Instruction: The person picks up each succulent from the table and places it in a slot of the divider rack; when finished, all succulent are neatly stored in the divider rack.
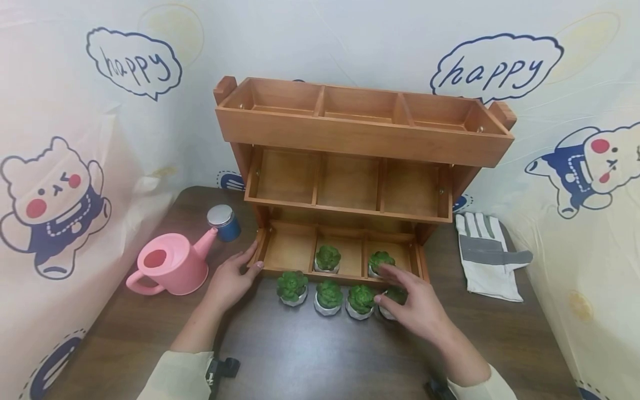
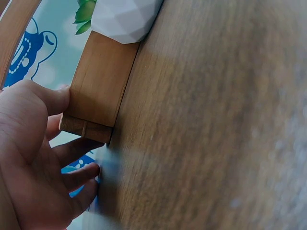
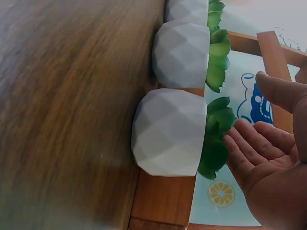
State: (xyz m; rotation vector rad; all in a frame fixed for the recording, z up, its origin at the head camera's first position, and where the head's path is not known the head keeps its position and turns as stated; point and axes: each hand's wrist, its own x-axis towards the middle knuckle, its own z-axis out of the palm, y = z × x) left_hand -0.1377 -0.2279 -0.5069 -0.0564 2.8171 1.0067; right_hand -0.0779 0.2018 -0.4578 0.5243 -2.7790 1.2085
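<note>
A three-tier wooden planter shelf (image 1: 360, 139) stands at the back of the table. My left hand (image 1: 232, 282) holds the front left corner of its bottom tier; in the left wrist view the thumb presses the front board (image 2: 103, 79) and the fingers reach round the end. My right hand (image 1: 420, 308) hovers over the row's rightmost succulent (image 1: 397, 294), fingers extended, gripping nothing. One potted succulent (image 1: 328, 258) sits in the bottom tier's middle compartment, another (image 1: 381, 261) in the right one, near my right fingertips. Several more in white faceted pots (image 3: 168, 132) line up before the shelf.
Left of the shelf stand a pink watering can (image 1: 175, 264) and a blue jar (image 1: 227, 225) with a silver lid. A white and grey work glove (image 1: 487, 255) lies on the right. Printed cloth (image 1: 320, 44) hangs behind and along both sides of the table.
</note>
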